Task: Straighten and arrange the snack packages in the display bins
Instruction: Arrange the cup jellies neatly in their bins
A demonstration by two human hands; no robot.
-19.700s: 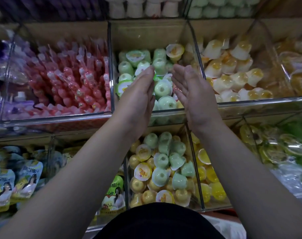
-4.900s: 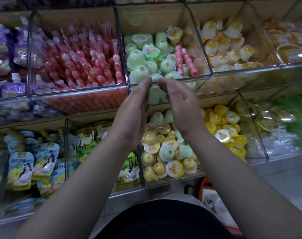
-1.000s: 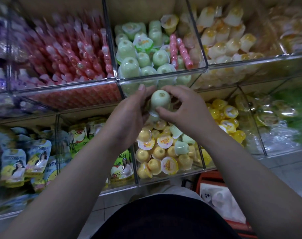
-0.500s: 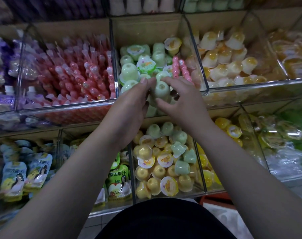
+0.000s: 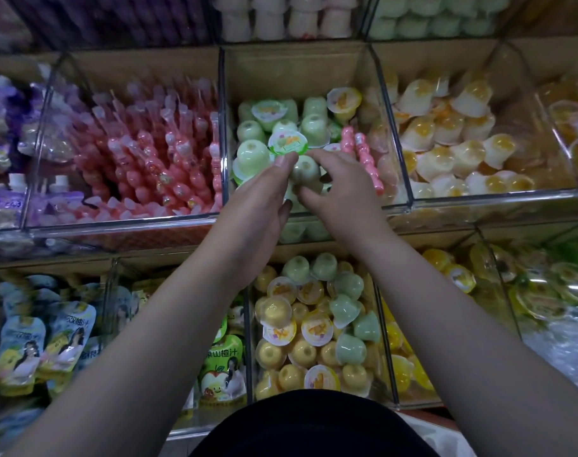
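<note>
Head view: outstretched left hand (image 5: 258, 201) and right hand (image 5: 344, 190) pinch green cup (image 5: 305, 169).

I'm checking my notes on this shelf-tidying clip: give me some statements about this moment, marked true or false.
1. The left hand and right hand grip one green jelly cup together. True.
2. Two stray pink sticks lie in the green-cup bin. True.
3. The pink-stick bin stands right of the green-cup bin. False: it stands left of it.
4. The lower middle bin holds only yellow cups. False: green cups are mixed in.
</note>
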